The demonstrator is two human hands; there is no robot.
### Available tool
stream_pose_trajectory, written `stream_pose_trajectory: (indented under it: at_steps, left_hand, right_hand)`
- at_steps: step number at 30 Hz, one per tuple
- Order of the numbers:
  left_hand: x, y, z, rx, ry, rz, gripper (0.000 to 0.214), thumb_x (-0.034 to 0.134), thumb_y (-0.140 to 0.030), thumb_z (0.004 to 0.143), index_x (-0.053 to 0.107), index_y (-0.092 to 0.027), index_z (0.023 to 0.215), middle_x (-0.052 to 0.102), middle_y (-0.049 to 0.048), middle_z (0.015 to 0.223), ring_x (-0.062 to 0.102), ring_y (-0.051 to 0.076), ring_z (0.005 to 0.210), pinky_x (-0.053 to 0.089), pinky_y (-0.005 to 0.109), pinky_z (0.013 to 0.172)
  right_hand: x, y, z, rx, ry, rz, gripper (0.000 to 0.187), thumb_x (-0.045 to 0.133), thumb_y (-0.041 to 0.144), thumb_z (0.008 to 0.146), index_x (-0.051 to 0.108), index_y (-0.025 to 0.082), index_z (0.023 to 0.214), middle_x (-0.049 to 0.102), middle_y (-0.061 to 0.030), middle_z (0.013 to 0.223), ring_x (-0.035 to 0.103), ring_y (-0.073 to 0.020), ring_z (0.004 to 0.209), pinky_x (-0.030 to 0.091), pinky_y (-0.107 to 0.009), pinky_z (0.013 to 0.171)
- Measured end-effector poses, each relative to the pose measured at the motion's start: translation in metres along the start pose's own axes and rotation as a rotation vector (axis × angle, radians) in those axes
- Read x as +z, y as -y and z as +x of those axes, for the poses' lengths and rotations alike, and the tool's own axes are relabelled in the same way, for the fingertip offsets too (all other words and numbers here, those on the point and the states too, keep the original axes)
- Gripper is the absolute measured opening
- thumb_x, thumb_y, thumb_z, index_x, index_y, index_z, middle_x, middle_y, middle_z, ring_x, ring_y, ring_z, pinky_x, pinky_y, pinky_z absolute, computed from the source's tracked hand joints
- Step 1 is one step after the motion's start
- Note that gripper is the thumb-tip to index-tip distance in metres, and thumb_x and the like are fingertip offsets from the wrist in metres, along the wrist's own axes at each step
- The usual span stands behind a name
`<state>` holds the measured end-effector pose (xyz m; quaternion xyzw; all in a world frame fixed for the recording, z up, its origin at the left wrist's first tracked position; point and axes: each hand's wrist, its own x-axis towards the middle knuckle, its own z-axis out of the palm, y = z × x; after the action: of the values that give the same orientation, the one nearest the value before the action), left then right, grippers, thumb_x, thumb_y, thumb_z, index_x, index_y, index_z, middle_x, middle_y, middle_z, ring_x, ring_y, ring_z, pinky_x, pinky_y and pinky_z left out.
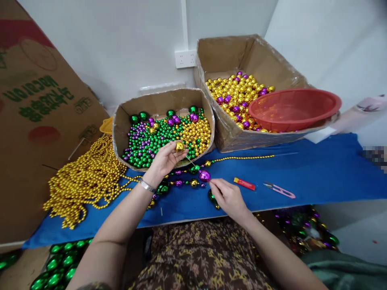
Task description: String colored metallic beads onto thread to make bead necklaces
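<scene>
My left hand (165, 161) pinches a gold bead (179, 146) at its fingertips, just in front of the low cardboard box (121, 121) of green, purple and gold beads. A thin needle or thread (190, 162) runs from that bead down toward a large purple bead (204, 175). My right hand (228, 196) is closed in a pinch right beside the purple bead, apparently on the thread. A partly strung row of purple, green and gold beads (181, 182) lies on the blue cloth (317, 173) between my hands.
A heap of gold bead strands (87, 177) lies at the left. A bigger box (229, 52) of gold and purple beads holds a red basin (293, 108). A red lighter (244, 184), pink snips (279, 190) and a thin gold strand (242, 158) lie on the cloth.
</scene>
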<state>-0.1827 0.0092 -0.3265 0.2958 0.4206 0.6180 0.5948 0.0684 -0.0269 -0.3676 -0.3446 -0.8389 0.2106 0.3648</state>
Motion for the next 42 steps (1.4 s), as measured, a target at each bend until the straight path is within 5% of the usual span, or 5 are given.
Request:
stream_pose_trajectory:
  at_steps: [9,23,37,42]
  left_hand:
    - [0.012,0.009,-0.018,-0.075,-0.020,-0.143,0.022,0.056,-0.028,0.091,0.068,-0.011,0.099,0.073,0.0111,0.093,0.071,0.020,0.089,0.059,0.031,0.080]
    - [0.015,0.027,-0.032,0.019,0.135,0.041,0.032,0.073,-0.033,0.080,0.069,-0.016,0.106,0.070,0.0080,0.100,0.068,0.018,0.089,0.055,0.032,0.082]
    - [0.018,0.026,-0.041,0.038,0.078,0.188,0.031,0.077,-0.033,0.075,0.072,-0.017,0.101,0.067,0.0040,0.086,0.063,0.013,0.078,0.056,0.027,0.075]
    - [0.018,0.026,-0.040,0.009,0.057,0.124,0.032,0.078,-0.034,0.073,0.072,-0.017,0.099,0.066,0.0046,0.088,0.062,0.013,0.079,0.055,0.025,0.072]
  right_hand:
    - [0.001,0.000,-0.003,-0.001,0.005,-0.022,0.021,0.043,0.023,0.098,0.064,0.020,0.094,0.071,-0.0050,0.084,0.067,-0.0167,0.075,0.051,-0.026,0.069]
    - [0.004,-0.001,-0.002,0.011,-0.009,-0.024,0.022,0.043,0.024,0.098,0.064,0.020,0.094,0.071,-0.0053,0.084,0.067,-0.0168,0.076,0.050,-0.026,0.069]
    - [0.008,-0.006,-0.007,-0.018,-0.007,-0.083,0.026,0.041,0.025,0.099,0.066,0.019,0.099,0.071,-0.0074,0.087,0.069,-0.0181,0.079,0.054,-0.028,0.073]
    - [0.007,-0.002,-0.008,0.113,0.105,0.142,0.024,0.043,0.028,0.098,0.064,0.019,0.103,0.071,-0.0059,0.088,0.069,-0.0144,0.067,0.056,-0.025,0.065]
